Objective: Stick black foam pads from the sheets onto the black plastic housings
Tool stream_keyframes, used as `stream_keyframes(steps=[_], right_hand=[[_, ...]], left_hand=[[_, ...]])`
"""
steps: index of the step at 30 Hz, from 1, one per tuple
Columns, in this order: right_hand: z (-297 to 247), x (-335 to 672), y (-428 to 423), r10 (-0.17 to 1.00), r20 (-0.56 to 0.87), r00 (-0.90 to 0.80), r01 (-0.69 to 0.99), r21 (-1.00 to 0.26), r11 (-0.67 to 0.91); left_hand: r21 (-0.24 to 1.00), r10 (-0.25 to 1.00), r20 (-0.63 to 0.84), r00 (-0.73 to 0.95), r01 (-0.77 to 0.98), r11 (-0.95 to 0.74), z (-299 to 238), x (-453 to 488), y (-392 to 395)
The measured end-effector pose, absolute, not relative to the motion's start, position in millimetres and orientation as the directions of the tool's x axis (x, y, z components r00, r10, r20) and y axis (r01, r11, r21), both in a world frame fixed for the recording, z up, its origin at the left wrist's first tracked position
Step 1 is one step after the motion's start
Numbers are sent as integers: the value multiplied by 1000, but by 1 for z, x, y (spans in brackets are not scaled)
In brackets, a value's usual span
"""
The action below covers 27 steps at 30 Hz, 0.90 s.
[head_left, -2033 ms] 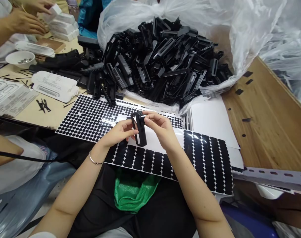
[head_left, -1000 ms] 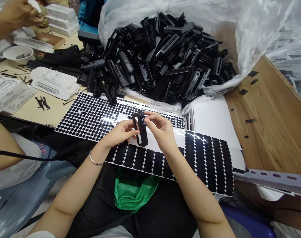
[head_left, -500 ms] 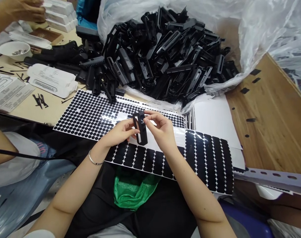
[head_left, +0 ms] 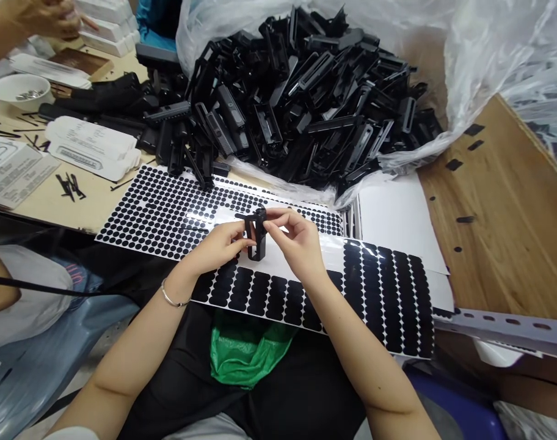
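Between my hands is a black plastic frame-shaped part, held upright above the sticker sheets. My left hand grips its left side with thumb and fingers. The fingers of my right hand pinch its upper right edge; whether a small sticker is between them I cannot make out. Under the hands lies a white sheet of round black stickers. Over it, nearer to me, is a curved sheet of larger rounded black stickers, partly peeled to bare white backing.
A big heap of black plastic parts spills from a clear plastic bag behind the sheets. At left are cut white cards, a white bowl of small metal pieces, and another person's hand. A wooden board is at right.
The black plastic part has been turned, so its opening and a thin arm sticking out at its top left show differently. Both hands keep nearly the same place. The other person's hand shifted slightly.
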State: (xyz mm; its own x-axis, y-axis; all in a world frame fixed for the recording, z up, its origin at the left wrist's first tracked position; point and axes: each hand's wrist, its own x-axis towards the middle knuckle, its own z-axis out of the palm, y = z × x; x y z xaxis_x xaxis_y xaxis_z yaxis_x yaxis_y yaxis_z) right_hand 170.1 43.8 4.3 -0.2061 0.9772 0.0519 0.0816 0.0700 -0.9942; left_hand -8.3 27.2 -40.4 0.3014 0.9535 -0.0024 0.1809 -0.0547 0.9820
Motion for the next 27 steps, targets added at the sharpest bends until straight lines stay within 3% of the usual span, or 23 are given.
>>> stream_keyframes(steps=[7,13,21,27], right_hand=[[9,179,51,917,-185,-353,32,-982,-186],[7,181,52,886,-243,-395,50,-969,-243],[5,176,43,914,-236,-329,55,-971,-231],[15,183,36,874,-59,-482,76,-997,-25]], left_hand=[[957,942,87,324,236,-169,-40,-11,28],[938,931,139,336,257,-233,-41,-11,28],[915,927,140,348,312,-256,-35,-6,29],[998,956,68,285,-22,-64,-31,-6,28]])
